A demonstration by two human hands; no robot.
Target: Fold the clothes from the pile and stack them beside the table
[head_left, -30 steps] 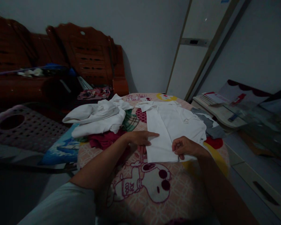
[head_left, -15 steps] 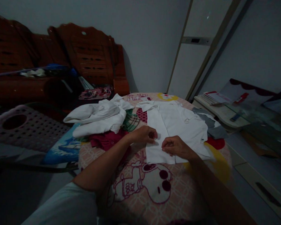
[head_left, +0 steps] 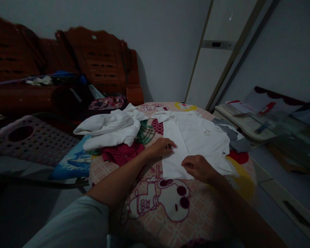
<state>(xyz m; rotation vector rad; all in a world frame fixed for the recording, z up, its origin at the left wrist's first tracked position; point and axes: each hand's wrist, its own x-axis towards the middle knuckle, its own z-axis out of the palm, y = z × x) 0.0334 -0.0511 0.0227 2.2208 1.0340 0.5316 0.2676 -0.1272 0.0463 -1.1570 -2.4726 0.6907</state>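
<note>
A white collared shirt [head_left: 196,137] lies flat on a round table covered by a pink cartoon-print cloth [head_left: 157,203]. My left hand [head_left: 162,147] rests on the shirt's left edge with its fingers curled, pinching the fabric. My right hand [head_left: 197,167] sits on the shirt's lower hem, fingers bent down onto the cloth and gripping it. Both forearms reach in from the bottom of the view.
A heap of white clothes [head_left: 111,129] over a dark red garment [head_left: 121,153] and a green checked one [head_left: 146,132] lies left of the shirt. A grey garment [head_left: 234,137] lies at its right. Wooden chairs [head_left: 98,65] stand behind; papers [head_left: 237,110] sit on a low cabinet at right.
My left hand went from a flat pointing finger to a pinch on the shirt's left edge. My right hand slid left along the hem, then settled lower on it.
</note>
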